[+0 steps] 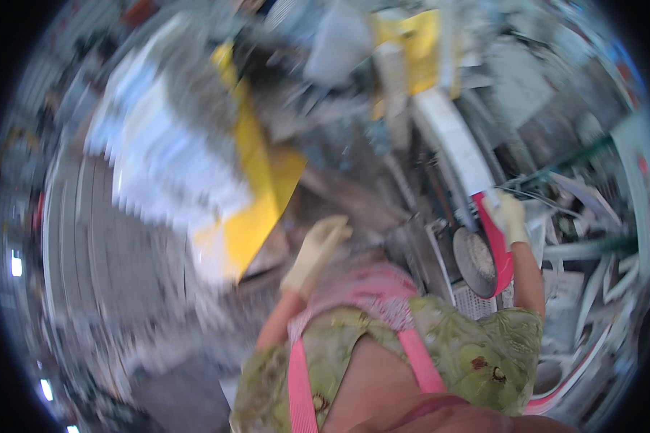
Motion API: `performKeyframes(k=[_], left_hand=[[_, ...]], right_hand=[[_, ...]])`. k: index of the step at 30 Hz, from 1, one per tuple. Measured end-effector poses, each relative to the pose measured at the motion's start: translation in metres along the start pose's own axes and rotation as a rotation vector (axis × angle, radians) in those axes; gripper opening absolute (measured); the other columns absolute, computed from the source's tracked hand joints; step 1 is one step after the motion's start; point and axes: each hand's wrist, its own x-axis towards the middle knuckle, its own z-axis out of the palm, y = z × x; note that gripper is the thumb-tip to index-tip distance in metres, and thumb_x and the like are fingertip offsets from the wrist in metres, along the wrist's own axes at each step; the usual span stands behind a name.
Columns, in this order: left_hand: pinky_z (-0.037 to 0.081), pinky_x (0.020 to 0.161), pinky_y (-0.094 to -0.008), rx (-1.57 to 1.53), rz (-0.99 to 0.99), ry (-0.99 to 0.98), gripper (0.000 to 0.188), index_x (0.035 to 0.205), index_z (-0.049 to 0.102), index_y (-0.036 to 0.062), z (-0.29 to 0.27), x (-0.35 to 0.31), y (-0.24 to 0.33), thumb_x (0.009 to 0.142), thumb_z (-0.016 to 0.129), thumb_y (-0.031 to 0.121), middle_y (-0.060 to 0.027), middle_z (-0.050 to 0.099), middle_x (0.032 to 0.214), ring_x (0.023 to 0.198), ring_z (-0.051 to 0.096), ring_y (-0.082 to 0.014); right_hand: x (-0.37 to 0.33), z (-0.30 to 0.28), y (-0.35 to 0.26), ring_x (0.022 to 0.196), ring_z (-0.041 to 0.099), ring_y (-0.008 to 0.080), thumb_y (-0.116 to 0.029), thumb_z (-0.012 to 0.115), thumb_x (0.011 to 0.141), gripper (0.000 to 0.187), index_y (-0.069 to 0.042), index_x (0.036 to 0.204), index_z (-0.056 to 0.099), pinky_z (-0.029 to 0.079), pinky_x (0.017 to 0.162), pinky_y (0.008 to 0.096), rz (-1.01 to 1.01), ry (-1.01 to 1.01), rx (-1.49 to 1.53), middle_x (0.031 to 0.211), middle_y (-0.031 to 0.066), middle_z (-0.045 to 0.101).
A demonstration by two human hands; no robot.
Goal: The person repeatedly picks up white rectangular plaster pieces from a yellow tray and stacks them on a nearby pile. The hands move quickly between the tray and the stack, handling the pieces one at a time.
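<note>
Both my hands wear cream-coloured gloves, and motion blurs much of the picture. My left hand point(318, 249) is in front of the pink apron point(365, 289), fingers stretched toward the right, with nothing visible in it. On the right side, my right hand point(510, 216) is against the upper end of a bright pink curved band point(497, 252), where a long white strip point(455, 141) meets it. Blur hides whether its fingers grip either one. Beside the band is a round grey pan-like thing point(471, 260) with pale material in it.
A tall stack of white sheet-like pieces point(173, 144) stands at the left, next to a yellow panel point(256, 209). Another yellow piece point(415, 47) is at the far side. A white perforated basket point(474, 301) lies below the round thing. Mixed scrap point(581, 202) crowds the right.
</note>
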Motion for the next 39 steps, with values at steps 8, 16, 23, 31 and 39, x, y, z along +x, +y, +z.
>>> performKeyframes(k=[8,16,23,31,39], left_hand=[[0.05,0.094,-0.0275,-0.019,0.031,0.094,0.037,0.132,0.063,-0.0001,-0.038,-0.054,-0.018,0.104,0.062,0.024,-0.0102,0.072,0.117,0.105,0.065,-0.015],[0.057,0.077,-0.0294,-0.029,0.035,0.667,0.055,0.135,0.063,-0.0002,-0.186,-0.076,-0.025,0.1,0.066,0.043,-0.0093,0.071,0.105,0.088,0.067,-0.0134],[0.054,0.076,-0.0361,0.067,-0.105,0.71,0.07,0.132,0.058,-0.0028,-0.22,-0.051,-0.028,0.092,0.068,0.054,-0.0126,0.067,0.11,0.092,0.065,-0.0223],[0.063,0.076,-0.0395,-0.239,0.159,0.802,0.048,0.135,0.05,0.0065,-0.189,-0.05,-0.028,0.095,0.066,0.027,-0.0151,0.063,0.122,0.106,0.068,-0.0276],[0.064,0.079,-0.0434,-0.22,0.101,0.853,0.043,0.134,0.051,0.0072,-0.184,-0.044,-0.022,0.096,0.062,0.025,-0.0132,0.062,0.122,0.105,0.068,-0.0282]], right_hand=[[-0.035,0.002,-0.21,0.079,0.067,0.0101,-0.034,0.066,0.1,0.04,0.004,0.114,0.073,0.052,0.067,0.0288,-0.093,-0.426,1.454,0.096,0.0041,0.074],[-0.071,0.026,-0.541,0.093,0.074,0.0248,-0.044,0.065,0.098,0.046,-0.007,0.126,0.069,0.055,0.078,0.0373,-0.474,-0.519,1.236,0.104,0.0164,0.075],[-0.093,0.063,-0.585,0.104,0.069,0.0351,-0.044,0.065,0.094,0.046,-0.013,0.128,0.064,0.055,0.087,0.0447,-0.701,-0.704,0.976,0.114,0.0151,0.072],[-0.025,0.052,-0.398,0.122,0.059,0.0379,-0.036,0.069,0.093,0.051,-0.01,0.136,0.062,0.047,0.103,0.0458,-0.942,-0.199,0.922,0.126,0.0198,0.065],[0.021,0.045,-0.069,0.12,0.064,0.0367,-0.02,0.065,0.095,0.039,-0.007,0.132,0.067,0.049,0.105,0.0429,0.023,0.26,0.769,0.125,0.0199,0.07]])
